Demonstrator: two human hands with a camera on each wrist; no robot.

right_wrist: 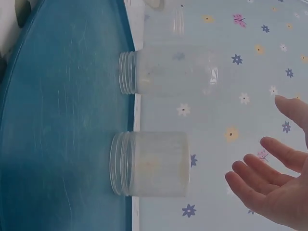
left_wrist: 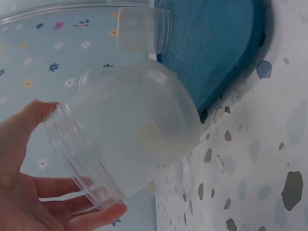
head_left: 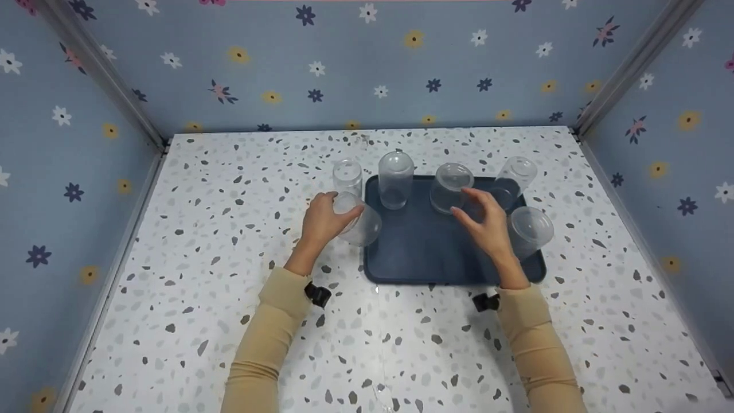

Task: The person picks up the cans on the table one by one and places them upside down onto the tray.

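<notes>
My left hand [head_left: 324, 221] grips a clear plastic jar [head_left: 367, 226] by its threaded mouth, at the left edge of the dark blue tray [head_left: 418, 258]. The left wrist view shows this jar [left_wrist: 134, 130] tilted, thumb on one side of the rim and fingers on the other, its closed base toward the tray side. Over the tray's right half, my right hand [head_left: 487, 223] has its fingers spread. Nearest to it is a short, wide clear jar [head_left: 450, 192], upside down on the tray. In the right wrist view the fingers [right_wrist: 260, 178] are apart from that jar [right_wrist: 161, 163].
A tall clear jar [head_left: 395, 180] stands inverted on the tray's back left. Another jar [head_left: 347, 174] is behind the left hand, outside the tray. Two more, one at the back right corner [head_left: 520, 172] and one at the right edge [head_left: 532, 226], flank the right hand. Patterned walls enclose the speckled table [head_left: 189, 258].
</notes>
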